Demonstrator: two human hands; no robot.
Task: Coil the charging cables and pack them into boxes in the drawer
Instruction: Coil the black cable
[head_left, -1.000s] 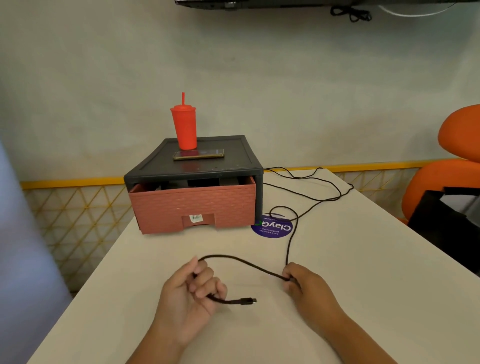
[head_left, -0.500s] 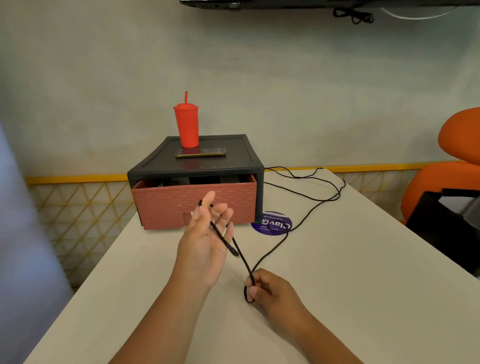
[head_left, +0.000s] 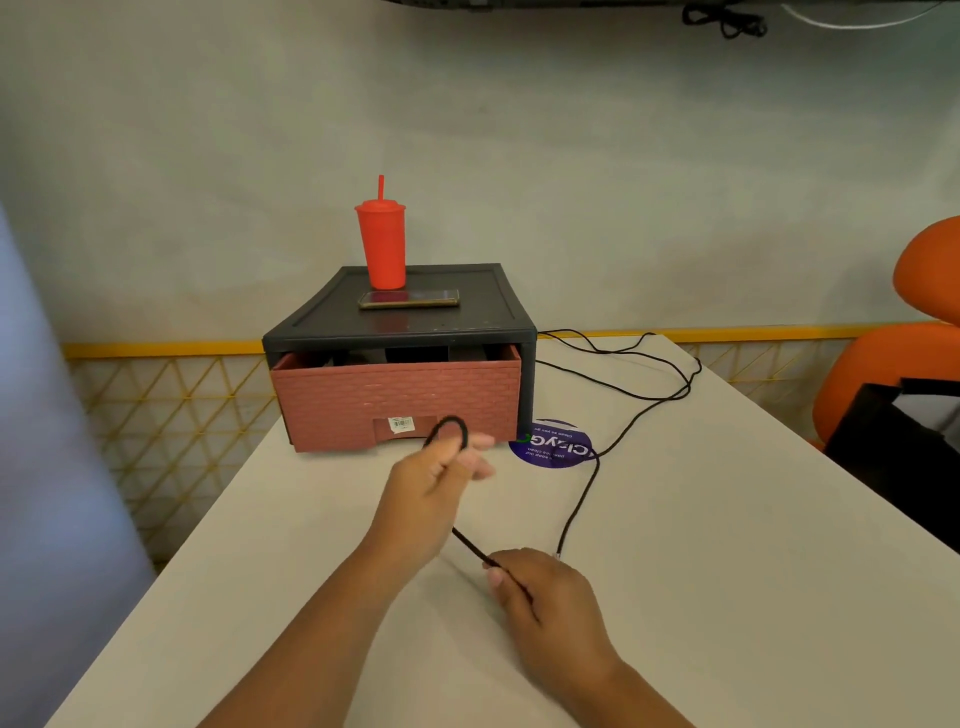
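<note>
The left hand (head_left: 434, 480) is raised before the pink drawer (head_left: 395, 397), its fingers curled round a loop of the black cable (head_left: 470, 545). The right hand (head_left: 545, 605) rests on the white surface (head_left: 727, 571) and pinches the same cable, which trails away to the right, across a purple sticker (head_left: 553, 447) and toward the far edge. The drawer stands slightly open.

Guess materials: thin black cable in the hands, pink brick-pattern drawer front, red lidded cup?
Thin black cable: matte, possibly braided sheath; limp, no glare.
Pink brick-pattern drawer front: likely moulded plastic, matte; embossed relief.
Red lidded cup: probably plastic, satin; uniform colour, soft sheen.
</note>
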